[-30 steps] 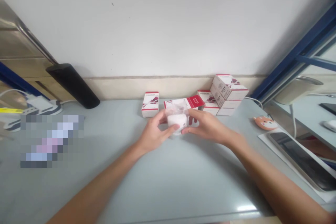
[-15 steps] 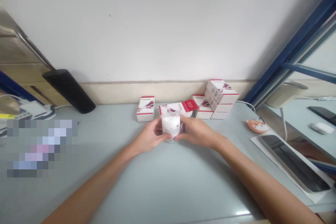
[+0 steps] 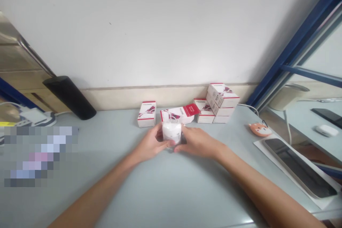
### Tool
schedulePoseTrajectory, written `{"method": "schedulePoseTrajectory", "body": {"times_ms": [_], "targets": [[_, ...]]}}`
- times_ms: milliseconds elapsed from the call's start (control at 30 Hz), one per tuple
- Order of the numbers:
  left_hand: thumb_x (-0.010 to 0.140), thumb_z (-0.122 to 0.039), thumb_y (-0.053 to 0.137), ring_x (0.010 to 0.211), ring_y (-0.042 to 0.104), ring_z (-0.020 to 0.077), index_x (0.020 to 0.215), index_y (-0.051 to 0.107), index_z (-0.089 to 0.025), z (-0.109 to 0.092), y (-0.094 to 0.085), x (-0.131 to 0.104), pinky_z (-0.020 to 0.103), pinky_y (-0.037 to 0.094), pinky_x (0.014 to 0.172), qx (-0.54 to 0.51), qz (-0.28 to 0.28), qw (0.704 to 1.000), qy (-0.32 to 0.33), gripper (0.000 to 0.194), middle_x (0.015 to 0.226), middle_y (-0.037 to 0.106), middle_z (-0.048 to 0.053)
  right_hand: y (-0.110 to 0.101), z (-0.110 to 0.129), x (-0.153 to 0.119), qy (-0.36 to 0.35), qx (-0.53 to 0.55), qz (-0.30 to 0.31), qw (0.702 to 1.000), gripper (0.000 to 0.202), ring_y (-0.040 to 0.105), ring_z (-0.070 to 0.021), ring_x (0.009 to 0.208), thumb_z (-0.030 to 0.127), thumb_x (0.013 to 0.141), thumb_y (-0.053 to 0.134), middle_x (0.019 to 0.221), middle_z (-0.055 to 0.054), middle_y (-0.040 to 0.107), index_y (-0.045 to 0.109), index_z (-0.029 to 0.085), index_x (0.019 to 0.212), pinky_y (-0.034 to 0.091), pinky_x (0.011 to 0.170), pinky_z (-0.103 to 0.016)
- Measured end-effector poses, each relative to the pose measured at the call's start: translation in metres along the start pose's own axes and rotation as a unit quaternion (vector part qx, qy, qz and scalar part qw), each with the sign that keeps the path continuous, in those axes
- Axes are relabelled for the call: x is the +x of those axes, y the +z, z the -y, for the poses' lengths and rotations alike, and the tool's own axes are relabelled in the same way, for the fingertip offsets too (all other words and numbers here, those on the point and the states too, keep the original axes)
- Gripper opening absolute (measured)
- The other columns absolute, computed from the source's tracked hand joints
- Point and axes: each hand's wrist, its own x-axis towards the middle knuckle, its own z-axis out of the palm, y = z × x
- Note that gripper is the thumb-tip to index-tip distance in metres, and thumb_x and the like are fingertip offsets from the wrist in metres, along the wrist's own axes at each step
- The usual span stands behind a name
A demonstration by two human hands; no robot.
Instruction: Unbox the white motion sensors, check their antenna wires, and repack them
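Observation:
Between my two hands is a small white rounded device in clear plastic wrap (image 3: 171, 132), near the middle of the table. My left hand (image 3: 151, 144) grips its left side, thumb across the front. From the right, my right hand (image 3: 197, 141) closes on it with thumb and fingers. Just behind it lies a red and white carton (image 3: 172, 113) with its red end flap open towards the right. A closed carton of the same print (image 3: 146, 114) stands to the left of that one. The undersides of my fingers are hidden.
Several matching cartons (image 3: 224, 101) are stacked at the back right. A black cylinder (image 3: 70, 97) leans at the back left. On the right are an orange animal-faced case (image 3: 259, 129) and a dark-screened phone-like device (image 3: 299, 167) on a white sheet. A blurred-out patch covers the left of the table (image 3: 120, 199).
The whole view has shifted slightly, so the scene sits a little lower. Both hands still hold the wrapped device, which appears turned or tilted a little.

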Motion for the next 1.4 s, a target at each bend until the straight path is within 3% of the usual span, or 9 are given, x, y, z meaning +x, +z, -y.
{"method": "schedulePoseTrajectory", "body": {"times_ms": [100, 233, 333, 600, 700, 833, 1033, 1167, 1400], "targets": [[0.082, -0.041, 0.089, 0.121, 0.070, 0.0322, 0.131, 0.064, -0.021, -0.003, 0.002, 0.002, 0.042, 0.057, 0.100, -0.039, -0.038, 0.998, -0.008, 0.058, 0.133, 0.073, 0.014, 0.001, 0.002, 0.000, 0.011, 0.006, -0.011, 1.000, 0.072, 0.069, -0.0301, 0.093, 0.053, 0.086, 0.078, 0.117, -0.010, 0.074, 0.047, 0.027, 0.145, 0.045, 0.072, -0.034], [0.089, -0.045, 0.082, 0.129, 0.066, 0.0323, 0.137, 0.061, -0.022, -0.012, 0.007, 0.003, 0.045, 0.055, 0.106, -0.189, -0.108, 0.975, -0.041, 0.057, 0.141, 0.069, 0.015, 0.001, 0.008, 0.002, 0.014, 0.064, -0.074, 0.995, 0.060, 0.063, -0.0222, 0.081, 0.046, 0.095, 0.069, 0.100, -0.005, 0.072, 0.048, 0.026, 0.147, 0.043, 0.069, -0.031], [0.098, -0.046, 0.071, 0.138, 0.061, 0.0319, 0.142, 0.059, -0.023, -0.020, 0.011, 0.003, 0.046, 0.051, 0.114, -0.287, -0.106, 0.949, -0.070, 0.051, 0.151, 0.062, 0.014, 0.000, 0.011, 0.003, 0.017, 0.147, -0.081, 0.986, 0.056, 0.054, -0.0162, 0.067, 0.043, 0.097, 0.067, 0.085, 0.001, 0.065, 0.050, 0.029, 0.148, 0.041, 0.061, -0.028], [0.102, -0.040, 0.065, 0.151, 0.049, 0.0295, 0.141, 0.061, -0.024, -0.029, 0.006, 0.008, 0.045, 0.049, 0.122, -0.392, -0.126, 0.905, -0.110, 0.043, 0.161, 0.055, 0.009, -0.018, 0.010, 0.004, 0.011, 0.248, -0.185, 0.951, 0.034, 0.053, -0.0140, 0.068, 0.046, 0.100, 0.062, 0.088, 0.000, 0.061, 0.064, 0.026, 0.127, 0.048, 0.063, -0.030], [0.102, -0.038, 0.064, 0.152, 0.048, 0.0279, 0.138, 0.062, -0.024, -0.031, 0.004, 0.009, 0.042, 0.049, 0.122, -0.404, -0.133, 0.899, -0.102, 0.039, 0.162, 0.054, 0.008, -0.015, 0.012, 0.005, 0.023, 0.276, -0.235, 0.932, 0.041, 0.061, -0.0169, 0.081, 0.052, 0.099, 0.062, 0.101, -0.003, 0.062, 0.059, 0.026, 0.131, 0.054, 0.071, -0.032], [0.102, -0.037, 0.064, 0.150, 0.050, 0.0266, 0.135, 0.064, -0.025, -0.033, 0.007, 0.009, 0.039, 0.050, 0.122, -0.411, -0.154, 0.893, -0.100, 0.036, 0.160, 0.055, 0.007, 0.002, 0.014, 0.008, 0.035, 0.333, -0.173, 0.926, 0.068, 0.066, -0.0208, 0.099, 0.059, 0.095, 0.067, 0.126, -0.010, 0.061, 0.041, 0.028, 0.150, 0.059, 0.079, -0.035], [0.100, -0.031, 0.066, 0.148, 0.053, 0.0291, 0.135, 0.066, -0.021, -0.033, 0.012, 0.009, 0.044, 0.050, 0.122, -0.417, -0.145, 0.890, -0.111, 0.036, 0.155, 0.060, 0.010, 0.008, 0.015, 0.013, 0.023, 0.401, -0.171, 0.899, 0.039, 0.060, -0.0173, 0.077, 0.050, 0.095, 0.068, 0.086, -0.002, 0.064, 0.063, 0.021, 0.120, 0.054, 0.075, -0.034], [0.099, -0.029, 0.067, 0.145, 0.055, 0.0317, 0.140, 0.062, -0.020, -0.035, 0.011, 0.008, 0.050, 0.049, 0.122, -0.378, -0.121, 0.913, -0.091, 0.042, 0.152, 0.062, 0.013, -0.003, 0.011, 0.013, 0.050, 0.409, -0.188, 0.892, 0.034, 0.063, -0.0176, 0.076, 0.042, 0.091, 0.071, 0.082, 0.001, 0.063, 0.067, 0.023, 0.118, 0.054, 0.078, -0.036], [0.079, -0.024, 0.089, 0.139, 0.058, 0.0271, 0.158, 0.021, -0.044, -0.015, 0.006, 0.008, 0.046, 0.056, 0.111, -0.131, -0.199, 0.971, 0.034, 0.106, 0.161, 0.046, 0.008, -0.011, 0.003, 0.013, 0.053, 0.505, -0.200, 0.838, 0.032, 0.063, -0.0160, 0.077, 0.034, 0.085, 0.075, 0.099, -0.003, 0.067, 0.062, 0.023, 0.112, 0.057, 0.078, -0.036]]}}
